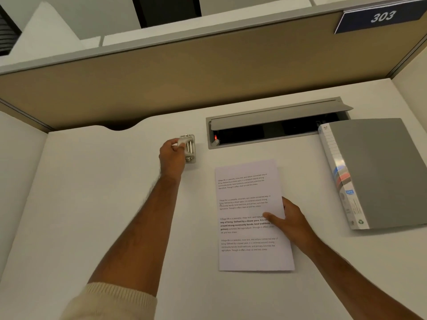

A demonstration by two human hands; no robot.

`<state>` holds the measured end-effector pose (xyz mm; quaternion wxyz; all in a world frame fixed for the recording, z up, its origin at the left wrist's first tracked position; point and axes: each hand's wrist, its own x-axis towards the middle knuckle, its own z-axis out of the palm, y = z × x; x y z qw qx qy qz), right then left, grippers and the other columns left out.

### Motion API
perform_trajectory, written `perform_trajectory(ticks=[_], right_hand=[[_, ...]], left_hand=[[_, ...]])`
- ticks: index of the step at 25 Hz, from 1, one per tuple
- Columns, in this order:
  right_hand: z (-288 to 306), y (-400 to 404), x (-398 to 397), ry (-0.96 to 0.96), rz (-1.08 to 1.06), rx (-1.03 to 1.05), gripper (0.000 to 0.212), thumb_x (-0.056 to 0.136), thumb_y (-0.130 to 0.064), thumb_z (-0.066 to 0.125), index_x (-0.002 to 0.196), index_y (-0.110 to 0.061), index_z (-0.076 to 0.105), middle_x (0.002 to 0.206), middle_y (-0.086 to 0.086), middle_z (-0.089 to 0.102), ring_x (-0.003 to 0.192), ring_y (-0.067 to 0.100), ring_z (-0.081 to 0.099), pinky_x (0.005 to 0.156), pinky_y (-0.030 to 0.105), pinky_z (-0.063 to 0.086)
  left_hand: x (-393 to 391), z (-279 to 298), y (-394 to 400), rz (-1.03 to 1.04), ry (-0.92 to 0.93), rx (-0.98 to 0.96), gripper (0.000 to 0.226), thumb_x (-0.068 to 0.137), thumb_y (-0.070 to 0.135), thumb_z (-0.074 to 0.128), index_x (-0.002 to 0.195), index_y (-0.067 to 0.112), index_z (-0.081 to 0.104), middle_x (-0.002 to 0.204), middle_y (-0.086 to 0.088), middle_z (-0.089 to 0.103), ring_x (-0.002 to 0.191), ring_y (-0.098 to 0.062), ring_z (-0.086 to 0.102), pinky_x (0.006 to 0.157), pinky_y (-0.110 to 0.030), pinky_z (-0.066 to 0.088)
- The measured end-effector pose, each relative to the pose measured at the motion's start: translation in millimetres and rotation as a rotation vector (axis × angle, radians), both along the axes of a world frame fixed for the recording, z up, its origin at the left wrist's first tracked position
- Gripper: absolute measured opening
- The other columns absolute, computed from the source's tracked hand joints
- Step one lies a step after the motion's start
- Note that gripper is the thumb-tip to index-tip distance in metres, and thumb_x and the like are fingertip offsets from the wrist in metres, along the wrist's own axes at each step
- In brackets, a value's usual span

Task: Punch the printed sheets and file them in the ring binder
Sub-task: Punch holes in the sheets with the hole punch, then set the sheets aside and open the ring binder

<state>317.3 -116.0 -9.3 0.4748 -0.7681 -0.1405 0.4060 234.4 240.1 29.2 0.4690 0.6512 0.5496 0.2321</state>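
Gripping the small silver metal hole punch (pixel 190 148) with curled fingers, the left hand (pixel 172 158) reaches forward; the right hand (pixel 290 219) pinches the white printed sheets' (pixel 248 204) right edge, thumb on top, on the white desk (pixel 104 204). The closed grey ring binder (pixel 374 172) lies just right of it.

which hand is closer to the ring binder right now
Right. The right hand pinches the printed sheets at their right edge, just left of the ring binder. The left hand grips the hole punch, far off to the left.
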Motion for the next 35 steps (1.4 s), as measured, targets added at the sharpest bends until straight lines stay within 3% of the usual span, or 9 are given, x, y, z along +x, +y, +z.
perform_trajectory(ticks=[4,12,17,22,26,30,35], right_hand=[[0,2,1,0.006,-0.009,-0.017,0.037,0.087,-0.024,0.076,0.115,-0.039,0.057,0.105,-0.027,0.068,0.093,-0.009,0.067,0.070,0.011,0.054],[-4,2,2,0.031,-0.020,-0.024,0.037,0.087,-0.023,0.076,0.117,-0.036,0.059,0.105,-0.026,0.070,0.094,-0.006,0.069,0.073,0.011,0.055],[-6,2,1,0.042,-0.017,-0.019,0.035,0.087,-0.023,0.076,0.114,-0.038,0.059,0.102,-0.028,0.071,0.093,-0.006,0.069,0.071,0.009,0.054],[-5,2,1,0.038,-0.024,-0.005,0.036,0.087,-0.022,0.076,0.117,-0.035,0.060,0.107,-0.022,0.072,0.095,-0.003,0.070,0.074,0.012,0.056],[-2,2,-1,0.048,-0.036,0.021,0.037,0.086,-0.023,0.077,0.117,-0.033,0.061,0.108,-0.019,0.073,0.096,0.000,0.071,0.077,0.016,0.057],[7,3,-9,0.051,-0.036,0.050,0.039,0.085,-0.022,0.078,0.121,-0.027,0.061,0.111,-0.015,0.073,0.096,0.002,0.071,0.084,0.025,0.059],[27,-1,-23,0.046,-0.010,0.101,0.043,0.085,-0.026,0.078,0.124,-0.026,0.061,0.114,-0.014,0.073,0.099,0.003,0.071,0.086,0.027,0.058]], left_hand=[[21,-11,22,-0.021,0.047,0.018,0.027,0.099,0.021,0.060,0.123,0.013,0.069,0.107,-0.002,0.070,0.087,-0.013,0.069,0.056,-0.009,0.050],[45,-32,44,-0.049,0.134,0.017,0.029,0.100,0.032,0.059,0.123,0.016,0.069,0.116,-0.006,0.072,0.096,-0.021,0.072,0.069,-0.018,0.057],[47,-39,53,-0.074,0.220,0.034,0.034,0.100,0.037,0.059,0.125,0.016,0.067,0.119,-0.005,0.071,0.096,-0.020,0.071,0.064,-0.013,0.053],[43,-34,49,-0.019,0.232,-0.002,0.043,0.096,0.041,0.065,0.131,0.019,0.053,0.128,-0.005,0.062,0.112,-0.024,0.066,0.095,-0.038,0.059],[29,-13,21,-0.001,0.292,0.243,0.043,0.094,0.037,0.068,0.128,0.019,0.050,0.132,-0.003,0.056,0.124,-0.022,0.054,0.108,-0.043,0.044],[-5,-9,-23,-0.139,0.136,0.228,0.036,0.093,0.029,0.072,0.122,0.023,0.050,0.126,0.002,0.057,0.118,-0.021,0.056,0.099,-0.039,0.052],[-53,-1,-88,-0.197,0.022,-0.033,0.031,0.099,0.029,0.064,0.125,0.022,0.049,0.132,0.004,0.049,0.101,-0.009,0.062,0.085,-0.026,0.053]])
